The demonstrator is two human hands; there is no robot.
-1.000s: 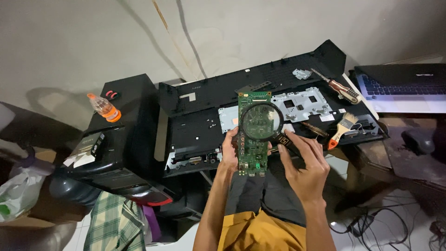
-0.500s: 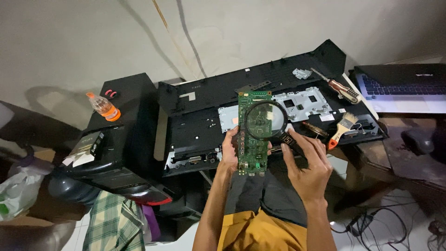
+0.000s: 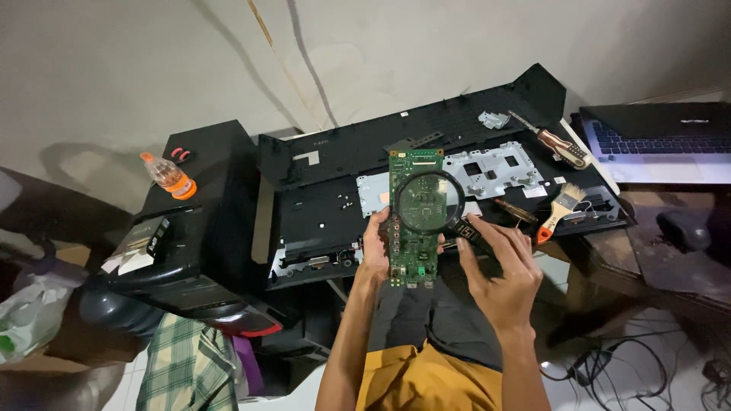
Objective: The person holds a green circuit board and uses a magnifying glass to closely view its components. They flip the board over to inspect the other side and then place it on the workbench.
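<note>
Green circuit board (image 3: pixel 413 228): long, narrow, held upright at the centre of the head view, above the person's lap and in front of the opened black device chassis (image 3: pixel 426 175). Left hand (image 3: pixel 375 247): fingers curled round the board's left edge near its lower half, gripping it at the rim. Magnifying glass (image 3: pixel 429 202): round lens in a black rim, held over the board's upper middle, its dark handle running down to the right. Right hand (image 3: pixel 499 270): fingers partly spread, pinching the handle near the fingertips. Behind: chassis lying open on a dark desk, with a perforated silver metal plate (image 3: pixel 495 169) inside it. On its right part: a screwdriver (image 3: pixel 560 144) with a brown and black handle, a small paintbrush (image 3: pixel 560 207) with an orange handle, a small metal bracket (image 3: pixel 493 119). To the left: a black tower case (image 3: pixel 190 228) with a clear bottle with an orange cap (image 3: pixel 169 175) lying on top. Far right: an open laptop (image 3: pixel 659 141). Lower left: a checked cloth (image 3: pixel 183 365). Risks, as judged: the board is held by one edge only, so a loosened grip could drop it onto the chassis; the lens rim sits close to the components and a slip of the light pinch on the handle could knock them; bare fingers on the board could smear contacts.
</note>
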